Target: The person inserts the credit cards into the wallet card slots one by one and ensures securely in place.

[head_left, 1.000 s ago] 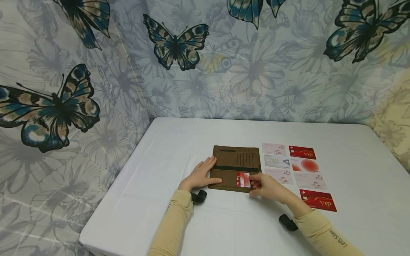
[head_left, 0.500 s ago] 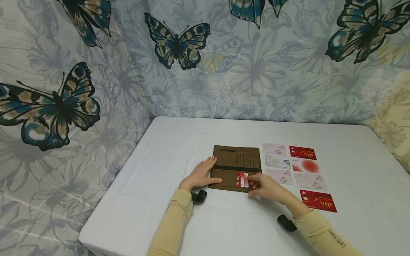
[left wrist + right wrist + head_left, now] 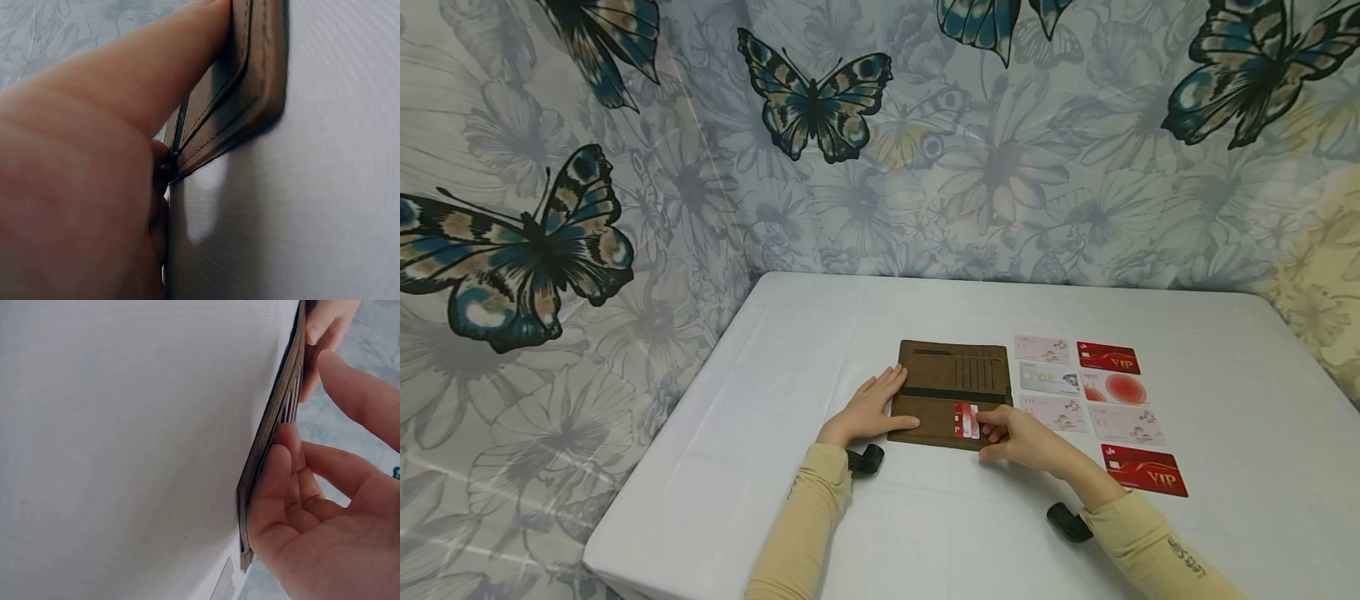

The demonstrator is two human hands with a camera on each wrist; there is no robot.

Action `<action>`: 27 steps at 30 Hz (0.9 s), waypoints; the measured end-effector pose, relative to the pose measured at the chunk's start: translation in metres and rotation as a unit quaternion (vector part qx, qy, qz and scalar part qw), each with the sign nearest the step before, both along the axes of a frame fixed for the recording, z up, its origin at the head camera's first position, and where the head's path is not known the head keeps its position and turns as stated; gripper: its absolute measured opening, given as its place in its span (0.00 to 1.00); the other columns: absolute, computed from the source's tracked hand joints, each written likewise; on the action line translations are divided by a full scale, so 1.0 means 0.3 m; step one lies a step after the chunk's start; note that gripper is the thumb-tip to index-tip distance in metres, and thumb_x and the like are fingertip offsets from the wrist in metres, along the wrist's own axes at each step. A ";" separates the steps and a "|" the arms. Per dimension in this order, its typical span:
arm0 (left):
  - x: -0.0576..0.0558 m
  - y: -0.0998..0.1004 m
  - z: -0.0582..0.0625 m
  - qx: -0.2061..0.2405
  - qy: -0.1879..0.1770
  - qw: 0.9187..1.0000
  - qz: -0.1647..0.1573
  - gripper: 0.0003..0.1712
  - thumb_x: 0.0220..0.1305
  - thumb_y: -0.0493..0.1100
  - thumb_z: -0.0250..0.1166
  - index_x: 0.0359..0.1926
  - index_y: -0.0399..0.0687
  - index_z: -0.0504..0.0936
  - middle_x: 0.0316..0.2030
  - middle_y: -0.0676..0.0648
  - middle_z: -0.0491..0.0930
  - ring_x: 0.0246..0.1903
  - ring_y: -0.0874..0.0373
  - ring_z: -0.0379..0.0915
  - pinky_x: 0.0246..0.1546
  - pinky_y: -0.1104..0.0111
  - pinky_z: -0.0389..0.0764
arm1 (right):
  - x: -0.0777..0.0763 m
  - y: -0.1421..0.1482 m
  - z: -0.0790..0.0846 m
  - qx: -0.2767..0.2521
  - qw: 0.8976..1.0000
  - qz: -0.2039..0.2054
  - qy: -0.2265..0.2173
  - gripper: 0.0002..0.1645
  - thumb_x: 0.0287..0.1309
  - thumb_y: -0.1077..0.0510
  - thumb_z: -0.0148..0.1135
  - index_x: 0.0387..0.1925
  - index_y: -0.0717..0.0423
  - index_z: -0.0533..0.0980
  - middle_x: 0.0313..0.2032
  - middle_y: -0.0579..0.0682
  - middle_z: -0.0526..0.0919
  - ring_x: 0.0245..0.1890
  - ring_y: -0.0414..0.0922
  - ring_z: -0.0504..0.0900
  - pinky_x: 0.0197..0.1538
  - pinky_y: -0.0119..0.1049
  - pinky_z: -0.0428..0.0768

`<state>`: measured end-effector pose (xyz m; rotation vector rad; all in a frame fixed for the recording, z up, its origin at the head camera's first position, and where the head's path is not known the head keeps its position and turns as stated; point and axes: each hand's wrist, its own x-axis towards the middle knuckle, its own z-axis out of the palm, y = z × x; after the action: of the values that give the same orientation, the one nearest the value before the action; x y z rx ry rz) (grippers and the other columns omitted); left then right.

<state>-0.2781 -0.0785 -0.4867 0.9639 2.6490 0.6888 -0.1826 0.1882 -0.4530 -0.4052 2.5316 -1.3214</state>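
The left hand (image 3: 867, 413) lies straight-fingered over the open wallet's (image 3: 928, 371) left edge. The right hand (image 3: 1026, 440) bends its fingers at cards (image 3: 963, 421) in the lower half; whether it pinches one cannot be told. The right wrist view reveals its palm side; only the head view shows red card faces.

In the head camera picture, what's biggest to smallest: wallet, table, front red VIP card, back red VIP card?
1. table
2. wallet
3. front red VIP card and back red VIP card, unranked: the front looks bigger but is nearer
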 end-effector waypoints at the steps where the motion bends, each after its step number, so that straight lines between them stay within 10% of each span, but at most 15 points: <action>1: 0.001 0.000 0.002 0.001 0.000 1.000 0.000 0.53 0.59 0.63 0.59 0.72 0.45 0.43 0.71 0.48 0.39 0.69 0.58 0.31 0.66 0.63 0.34 | 0.000 0.000 0.000 -0.001 1.000 0.000 -0.002 0.36 0.46 0.64 0.71 0.56 0.76 0.68 0.34 0.52 0.71 0.35 0.47 0.70 0.34 0.30 0.72; 27: -0.003 -0.004 -0.013 0.004 0.001 1.000 -0.001 0.53 0.59 0.64 0.59 0.73 0.46 0.42 0.72 0.50 0.38 0.69 0.60 0.30 0.66 0.63 0.34 | 0.005 0.034 -0.006 -0.013 1.000 0.020 -0.006 0.35 0.50 0.56 0.69 0.57 0.72 0.69 0.39 0.52 0.75 0.38 0.46 0.73 0.37 0.30 0.75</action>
<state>-0.2789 -0.0798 -0.4907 0.9703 2.6492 0.6995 -0.1812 0.1983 -0.4549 -0.4483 2.4862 -1.3398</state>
